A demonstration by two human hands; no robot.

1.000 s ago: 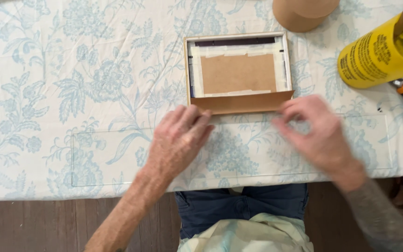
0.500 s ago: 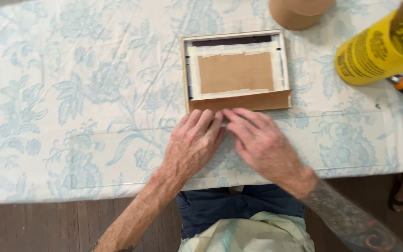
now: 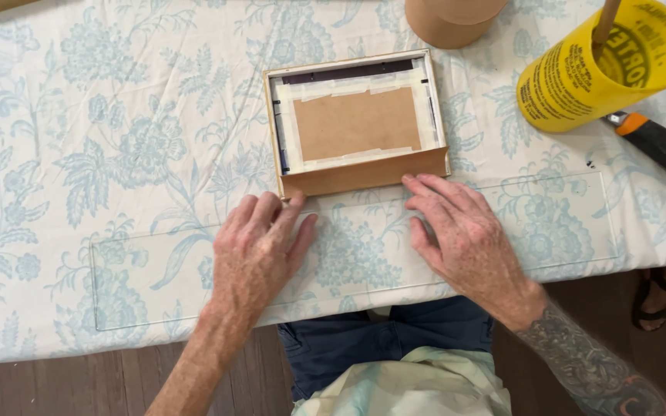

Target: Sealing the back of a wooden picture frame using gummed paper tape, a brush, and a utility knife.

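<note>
Table covered by a floral blue-and-white cloth [image 3: 79,154], filling most of the head view. On it, near the front edge, a long clear sheet [image 3: 549,223] lies flat, running from 9 o'clock to 3 o'clock under both hands.

Picture frame [image 3: 358,122], face down, sits just above centre, at 12 o'clock from the hands. Brown backing board taped in with pale tape; a strip of brown paper runs along its near edge.

Yellow cylindrical tub [image 3: 603,65] at 2 o'clock, tilted, a wooden stick standing in it. Brown roll [image 3: 450,17] at 12 o'clock beyond the frame, cut off by the top edge. Orange-and-black tool [image 3: 653,142] at 3 o'clock, just below the tub.

Change from half a second ago: the hands were side by side, nearly touching, below the frame's middle. They are now apart, one near each near corner of the frame. Frame and tub unmoved.

Left hand [image 3: 256,250]: flat, palm down, fingers spread on the clear sheet, gripping nothing. Fingertips reach the frame's near left corner, at 1 o'clock from the palm; actual contact with the brown strip cannot be told.

Right hand [image 3: 464,235]: flat, palm down, fingers extended, gripping nothing. Fingertips lie just below the strip's right end, at 11 o'clock from the palm, touching or nearly so.
</note>
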